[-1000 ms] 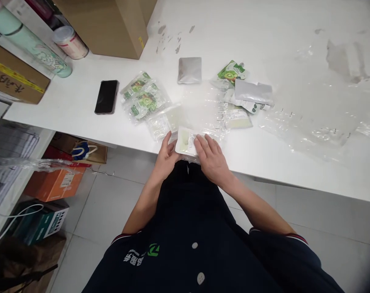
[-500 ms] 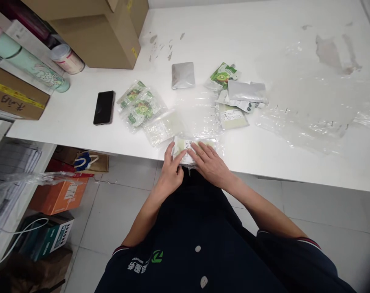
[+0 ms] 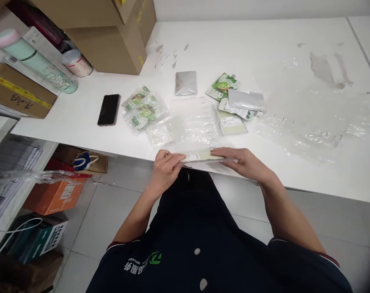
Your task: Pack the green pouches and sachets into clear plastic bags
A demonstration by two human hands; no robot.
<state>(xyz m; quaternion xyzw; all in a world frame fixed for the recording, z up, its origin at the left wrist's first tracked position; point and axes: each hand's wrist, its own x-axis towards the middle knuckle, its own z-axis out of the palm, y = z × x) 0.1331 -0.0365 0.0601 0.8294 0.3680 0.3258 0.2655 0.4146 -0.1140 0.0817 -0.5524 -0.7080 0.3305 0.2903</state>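
In the middle of the frame, at the near edge of the worktop [image 3: 233, 44]: one pale green packet [image 3: 204, 155], its left end gripped in the curled fingers of the left hand [image 3: 165, 170], its right end pinched between extended fingers and thumb of the right hand [image 3: 246, 161]. Just above: clear plastic packaging [image 3: 197, 126]; upper centre, one silver pouch [image 3: 186, 83]; left of centre, one black phone [image 3: 108, 110].

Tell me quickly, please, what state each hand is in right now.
Left hand: closed, holding the left end of the pale green packet.
Right hand: closed, holding the packet's right end.
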